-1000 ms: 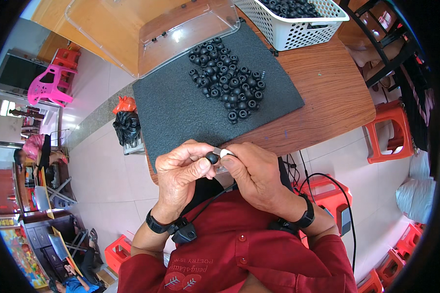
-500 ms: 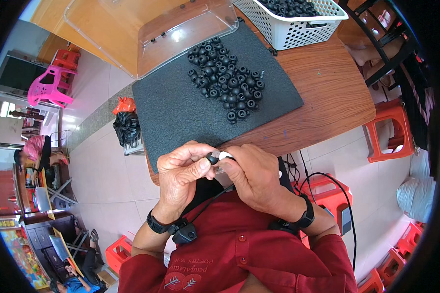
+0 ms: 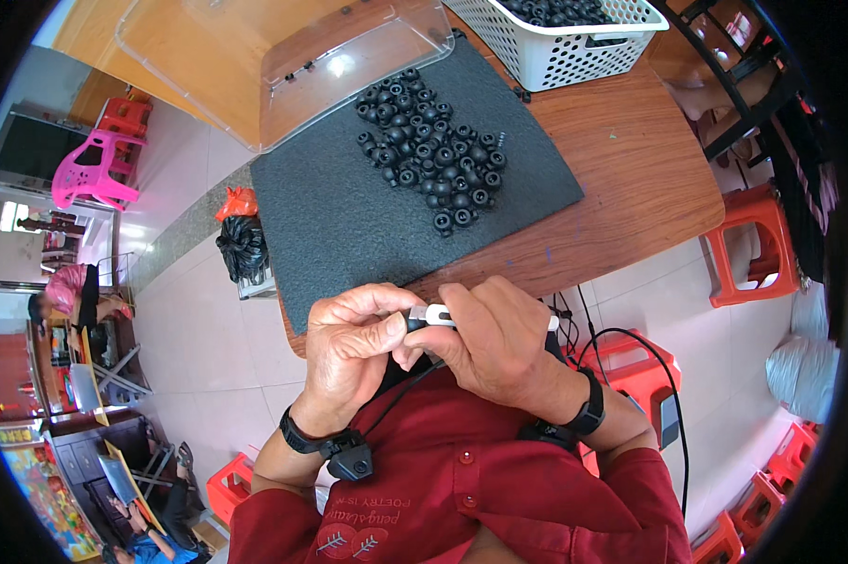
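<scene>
In front of my chest, near the table's front edge, both hands meet. My left hand [image 3: 353, 336] pinches a small black rounded part [image 3: 411, 320] between thumb and fingertips. Closed around a slim white utility knife [image 3: 438, 315] is my right hand [image 3: 499, 334]; the knife's front end touches or nearly touches the black part, and its rear end sticks out past my fingers. How the blade meets the part is too small to tell. Beyond my hands, a pile of similar black parts [image 3: 433, 155] lies on a dark grey mat [image 3: 321, 226].
A clear plastic tray [image 3: 264, 146] with a few black bits stands at the mat's far left. On the far right is a white perforated basket [image 3: 574, 56] full of black parts. The wooden table [image 3: 631, 188] runs right, with red stools [image 3: 753, 244] beside it.
The white knife now shows more between my hands, its front end further left at the black part and its rear end further out on the right. Both hands keep their grips.
</scene>
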Demonstrator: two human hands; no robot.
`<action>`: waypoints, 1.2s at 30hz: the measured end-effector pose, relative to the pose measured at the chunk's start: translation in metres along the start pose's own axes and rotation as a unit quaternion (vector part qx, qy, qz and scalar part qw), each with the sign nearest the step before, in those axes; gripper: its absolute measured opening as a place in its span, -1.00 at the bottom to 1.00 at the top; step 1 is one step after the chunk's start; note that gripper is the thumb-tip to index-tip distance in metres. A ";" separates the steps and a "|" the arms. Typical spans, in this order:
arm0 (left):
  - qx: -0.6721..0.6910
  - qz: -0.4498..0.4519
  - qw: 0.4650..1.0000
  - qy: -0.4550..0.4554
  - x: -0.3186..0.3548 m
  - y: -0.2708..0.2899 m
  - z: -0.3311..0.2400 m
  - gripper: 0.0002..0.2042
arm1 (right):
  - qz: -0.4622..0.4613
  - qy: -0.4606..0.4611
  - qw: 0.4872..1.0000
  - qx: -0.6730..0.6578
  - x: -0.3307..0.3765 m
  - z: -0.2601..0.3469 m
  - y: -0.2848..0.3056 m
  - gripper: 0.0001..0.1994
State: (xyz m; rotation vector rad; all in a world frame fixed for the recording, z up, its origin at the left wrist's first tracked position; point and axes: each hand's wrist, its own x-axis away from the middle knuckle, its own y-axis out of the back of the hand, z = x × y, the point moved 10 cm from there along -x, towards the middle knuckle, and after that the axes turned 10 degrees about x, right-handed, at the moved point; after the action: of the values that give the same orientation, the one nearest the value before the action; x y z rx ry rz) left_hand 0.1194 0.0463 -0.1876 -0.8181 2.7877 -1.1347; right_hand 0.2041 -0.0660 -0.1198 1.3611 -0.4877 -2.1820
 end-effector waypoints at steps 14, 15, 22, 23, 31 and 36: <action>-0.038 -0.056 0.998 -0.003 -0.001 0.003 0.001 -0.74 | 0.003 -0.031 0.997 -0.073 0.010 -0.010 -0.012 -0.73; -0.041 -0.064 0.997 -0.014 -0.001 0.004 0.000 -0.74 | 0.007 -0.060 0.992 -0.111 0.011 -0.016 -0.014 -0.73; -0.072 -0.043 0.996 -0.044 -0.005 0.002 -0.007 -0.77 | 0.047 -0.215 0.942 -0.253 0.017 -0.041 -0.024 -0.81; -0.078 -0.041 0.995 -0.045 -0.005 0.004 -0.007 -0.77 | 0.051 -0.225 0.936 -0.266 0.017 -0.041 -0.025 -0.82; -0.112 -0.028 0.991 -0.061 -0.003 -0.001 -0.007 -0.76 | 0.099 -0.313 0.867 -0.374 0.024 -0.040 -0.042 -0.84; -0.083 -0.013 0.995 -0.052 -0.006 -0.002 -0.004 -0.75 | 0.115 -0.328 0.857 -0.380 0.028 -0.041 -0.045 -0.86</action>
State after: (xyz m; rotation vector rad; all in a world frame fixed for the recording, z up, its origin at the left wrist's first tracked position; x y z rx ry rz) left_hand 0.1246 0.0503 -0.1848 -0.9024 2.8205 -0.8451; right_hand 0.2199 -0.0479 -0.1827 0.1165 0.0224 -2.2127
